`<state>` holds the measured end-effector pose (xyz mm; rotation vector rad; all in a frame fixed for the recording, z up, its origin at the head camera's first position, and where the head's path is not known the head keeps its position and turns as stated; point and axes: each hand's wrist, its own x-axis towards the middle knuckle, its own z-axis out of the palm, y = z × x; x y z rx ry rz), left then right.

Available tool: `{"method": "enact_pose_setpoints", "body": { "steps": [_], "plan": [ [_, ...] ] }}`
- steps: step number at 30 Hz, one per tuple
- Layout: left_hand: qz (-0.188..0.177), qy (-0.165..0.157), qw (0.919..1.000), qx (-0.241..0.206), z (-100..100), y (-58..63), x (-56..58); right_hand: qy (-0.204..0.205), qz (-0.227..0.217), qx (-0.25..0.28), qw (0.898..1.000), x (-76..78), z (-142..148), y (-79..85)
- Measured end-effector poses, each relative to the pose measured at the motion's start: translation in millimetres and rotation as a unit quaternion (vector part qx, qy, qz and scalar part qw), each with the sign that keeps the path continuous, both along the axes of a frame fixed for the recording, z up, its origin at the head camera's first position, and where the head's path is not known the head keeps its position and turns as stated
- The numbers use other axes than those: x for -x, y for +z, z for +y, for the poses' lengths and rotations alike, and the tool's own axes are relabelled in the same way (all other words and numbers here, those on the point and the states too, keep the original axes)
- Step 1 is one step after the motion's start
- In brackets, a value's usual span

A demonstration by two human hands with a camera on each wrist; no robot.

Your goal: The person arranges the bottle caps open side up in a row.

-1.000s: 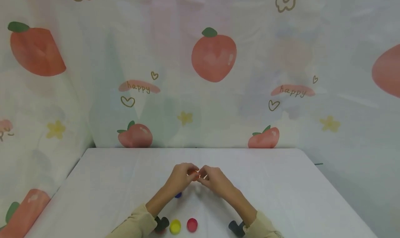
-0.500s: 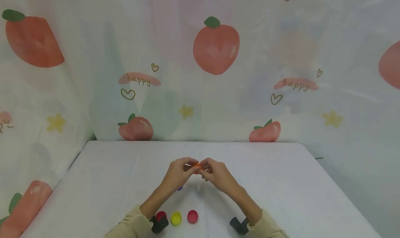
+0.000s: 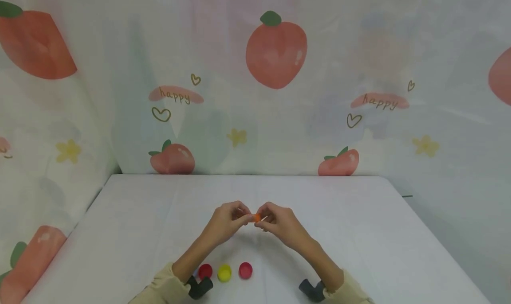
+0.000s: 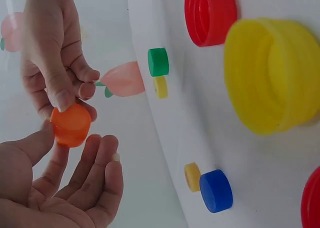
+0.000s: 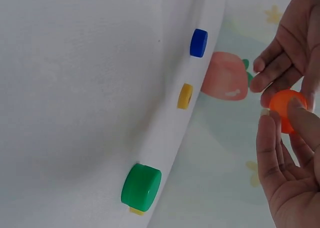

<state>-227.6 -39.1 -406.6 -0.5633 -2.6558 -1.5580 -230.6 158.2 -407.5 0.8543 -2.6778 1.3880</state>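
Both hands meet over the middle of the table around a small orange plastic cap (image 3: 257, 217). My right hand (image 3: 281, 224) pinches it, its thumb lying across the orange face (image 5: 285, 110) in the right wrist view. From the other side my left hand (image 3: 224, 223) holds the cap's edge between thumb and index finger, the other fingers loosely spread. In the left wrist view, a green cap (image 4: 158, 62) and a blue cap (image 4: 216, 190) stand on the table, each beside a smaller yellow piece (image 4: 160, 87). These are hidden behind the arms in the head view.
Nearer the body, a red cap (image 3: 205, 271), a yellow cap (image 3: 224, 273) and another red cap (image 3: 245, 270) form a row on the white table (image 3: 359, 233). Black wrist mounts (image 3: 199, 288) sit at both cuffs. A fruit-printed curtain (image 3: 275, 118) stands behind the table.
The hands have drawn slightly apart, and more of the orange cap shows between them. The head view has tilted down, so the row of caps appears higher. The leftmost red cap is now uncovered.
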Motion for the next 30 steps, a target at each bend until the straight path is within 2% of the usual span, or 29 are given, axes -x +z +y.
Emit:
{"method": "enact_pose_setpoints", "body": {
  "steps": [5, 12, 15, 19, 26, 30],
  "plan": [
    [0.004, -0.018, 0.9996, 0.022, 0, 0.9, -9.7, 0.024, -0.007, -0.032, 0.999, -6.8, 7, 3.0],
    [0.02, -0.041, 0.9978, 0.048, 3, -9.4, -20.3, 0.057, -0.026, -0.064, 0.996, -14.9, 15, 4.5],
    [0.01, -0.047, 0.9965, 0.068, 6, -14.1, -24.4, 0.06, -0.03, -0.088, 0.994, -18.3, 17, 2.6],
    [-0.016, -0.05, 0.9934, 0.102, 10, -17.6, -29.1, 0.067, -0.036, -0.117, 0.99, -21.6, 19, -0.5],
    [-0.099, -0.077, 0.9816, 0.144, 15, -16.9, -32.4, 0.08, -0.067, -0.144, 0.984, -25.9, 18, -6.4],
    [-0.111, -0.095, 0.9766, 0.158, 16, -18.8, -33.1, 0.08, -0.09, -0.153, 0.981, -28.0, 16, -10.8]
  ]
}}
